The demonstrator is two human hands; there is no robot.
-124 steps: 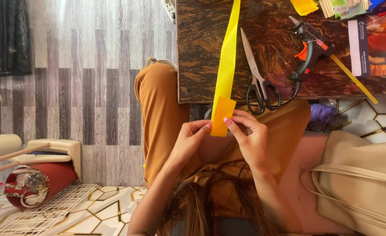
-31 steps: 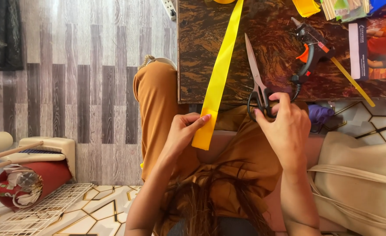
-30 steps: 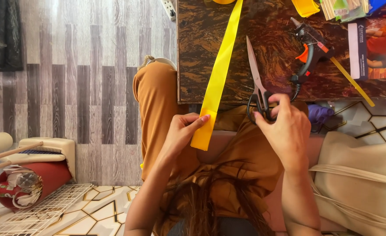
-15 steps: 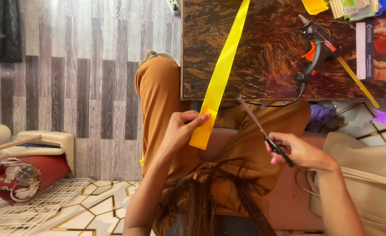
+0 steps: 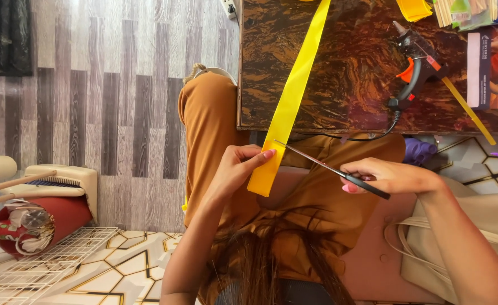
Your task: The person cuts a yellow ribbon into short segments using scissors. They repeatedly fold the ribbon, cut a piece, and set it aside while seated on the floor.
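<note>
Cutting step: my left hand (image 5: 235,169) pinches the yellow ribbon (image 5: 285,110) end, right hand (image 5: 390,176) grip closed on scissors (image 5: 330,168), blade tip at ribbon edge; next needs a square snip.

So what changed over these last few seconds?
The right hand left the ribbon, took the scissors off the table and brought their tips to the ribbon beside the left hand. The left hand stayed pinching the ribbon's end; the glue gun did not move.
</note>
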